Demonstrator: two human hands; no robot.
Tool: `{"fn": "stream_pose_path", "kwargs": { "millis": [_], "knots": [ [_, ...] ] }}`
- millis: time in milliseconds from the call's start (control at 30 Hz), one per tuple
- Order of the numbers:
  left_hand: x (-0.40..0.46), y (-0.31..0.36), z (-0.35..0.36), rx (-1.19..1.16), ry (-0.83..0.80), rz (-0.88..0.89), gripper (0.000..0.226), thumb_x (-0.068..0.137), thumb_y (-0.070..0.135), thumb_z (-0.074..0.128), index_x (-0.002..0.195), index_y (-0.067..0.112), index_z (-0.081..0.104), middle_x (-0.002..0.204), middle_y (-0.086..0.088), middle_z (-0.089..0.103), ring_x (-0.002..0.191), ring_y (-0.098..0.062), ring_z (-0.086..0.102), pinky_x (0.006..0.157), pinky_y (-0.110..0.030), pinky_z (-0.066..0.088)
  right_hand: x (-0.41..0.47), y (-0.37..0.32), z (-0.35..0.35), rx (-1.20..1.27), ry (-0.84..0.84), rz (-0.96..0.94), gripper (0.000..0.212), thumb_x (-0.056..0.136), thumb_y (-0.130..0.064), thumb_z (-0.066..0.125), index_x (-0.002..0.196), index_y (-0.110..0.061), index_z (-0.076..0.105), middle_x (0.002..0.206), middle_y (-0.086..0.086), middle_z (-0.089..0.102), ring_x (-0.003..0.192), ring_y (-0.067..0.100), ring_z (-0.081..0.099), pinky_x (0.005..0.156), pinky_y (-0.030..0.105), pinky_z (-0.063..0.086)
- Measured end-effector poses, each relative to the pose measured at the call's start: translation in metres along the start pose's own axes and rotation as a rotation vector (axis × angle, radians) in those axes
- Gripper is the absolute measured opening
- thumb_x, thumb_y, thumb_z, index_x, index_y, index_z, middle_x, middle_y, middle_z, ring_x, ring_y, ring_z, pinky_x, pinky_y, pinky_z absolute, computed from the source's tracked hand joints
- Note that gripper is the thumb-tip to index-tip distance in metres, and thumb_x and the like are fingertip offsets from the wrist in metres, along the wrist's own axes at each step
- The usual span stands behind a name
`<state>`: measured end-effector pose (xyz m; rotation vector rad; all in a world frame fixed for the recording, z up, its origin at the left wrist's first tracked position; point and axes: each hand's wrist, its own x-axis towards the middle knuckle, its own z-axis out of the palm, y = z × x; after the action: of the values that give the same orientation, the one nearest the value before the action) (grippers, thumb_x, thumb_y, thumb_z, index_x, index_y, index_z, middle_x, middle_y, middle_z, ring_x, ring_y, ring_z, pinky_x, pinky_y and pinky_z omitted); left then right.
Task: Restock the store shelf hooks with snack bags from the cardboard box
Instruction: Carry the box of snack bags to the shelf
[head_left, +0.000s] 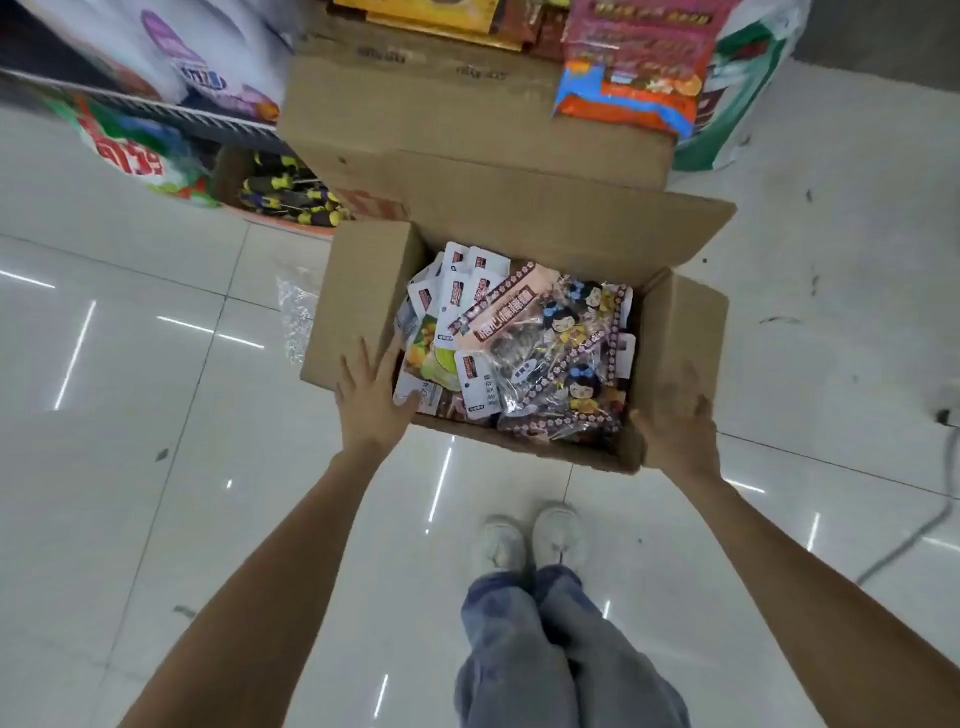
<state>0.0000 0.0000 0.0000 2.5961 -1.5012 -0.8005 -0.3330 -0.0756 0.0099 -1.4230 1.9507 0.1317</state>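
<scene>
An open cardboard box (363, 291) sits low in front of me over the white tiled floor, its flaps spread outward. It is filled with several snack bags (519, 338): small white-topped packets and clear bags with cartoon girl prints. My left hand (371, 400) lies on the left flap near the front corner, fingers spread and thumb hooked over the box's inner edge. The right hand (680, 431), blurred, presses against the right wall at the front corner. Both hands hold the box by its sides. No shelf hooks are in view.
Behind it stands a larger closed cardboard box (467, 119) with orange and pink snack packs (628, 78) on top. At left, a low shelf holds detergent bags (130, 140) and a bin of screwdrivers (291, 192). A cable (924, 530) lies on the floor at right. My shoes (530, 545) are just behind the box.
</scene>
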Motion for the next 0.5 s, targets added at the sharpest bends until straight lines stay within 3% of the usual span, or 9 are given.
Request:
{"fn": "stream_pose_path", "kwargs": {
  "millis": [100, 233, 300, 367, 500],
  "knots": [
    [0.036, -0.02, 0.02, -0.001, -0.03, -0.114, 0.085, 0.091, 0.045, 0.056, 0.154, 0.015, 0.007, 0.159, -0.021, 0.005, 0.143, -0.045, 0.01, 0.112, -0.059, 0.022, 0.024, 0.002, 0.032, 0.094, 0.027, 0.047, 0.094, 0.088, -0.041, 0.064, 0.154, -0.018, 0.001, 0.147, 0.023, 0.033, 0.129, 0.046, 0.039, 0.103, 0.055, 0.038],
    [0.075, -0.031, 0.039, -0.082, -0.006, -0.19, 0.091, 0.086, 0.049, 0.063, 0.153, 0.015, 0.012, 0.153, -0.014, 0.032, 0.132, -0.043, 0.037, 0.102, -0.052, 0.036, 0.051, 0.001, 0.051, 0.07, 0.061, 0.005, 0.093, 0.091, -0.046, 0.059, 0.154, -0.022, -0.004, 0.139, 0.023, 0.048, 0.113, 0.047, 0.055, 0.091, 0.053, 0.046],
    [0.09, -0.03, 0.039, -0.05, 0.007, -0.21, 0.079, 0.086, 0.047, 0.064, 0.149, 0.015, 0.029, 0.142, -0.014, 0.044, 0.12, -0.041, 0.049, 0.095, -0.047, 0.04, 0.063, 0.002, 0.055, 0.026, 0.101, 0.026, 0.083, 0.094, -0.042, 0.056, 0.154, -0.018, 0.003, 0.124, 0.027, 0.059, 0.103, 0.047, 0.06, 0.084, 0.05, 0.048],
    [0.1, -0.03, 0.038, 0.003, 0.03, -0.208, 0.052, 0.09, 0.038, 0.058, 0.135, 0.014, 0.048, 0.126, -0.014, 0.052, 0.109, -0.04, 0.056, 0.087, -0.043, 0.042, 0.07, 0.004, 0.055, -0.003, 0.121, 0.045, 0.069, 0.099, -0.032, 0.05, 0.153, -0.014, 0.011, 0.115, 0.029, 0.062, 0.098, 0.048, 0.06, 0.079, 0.047, 0.047],
    [0.104, -0.028, 0.038, 0.101, 0.054, -0.17, 0.028, 0.096, 0.024, 0.051, 0.114, 0.005, 0.059, 0.113, -0.016, 0.057, 0.097, -0.042, 0.059, 0.081, -0.043, 0.044, 0.071, 0.009, 0.054, -0.005, 0.123, 0.06, 0.059, 0.1, -0.018, 0.046, 0.151, -0.012, 0.019, 0.113, 0.03, 0.061, 0.097, 0.05, 0.059, 0.079, 0.047, 0.045]
  ]
}}
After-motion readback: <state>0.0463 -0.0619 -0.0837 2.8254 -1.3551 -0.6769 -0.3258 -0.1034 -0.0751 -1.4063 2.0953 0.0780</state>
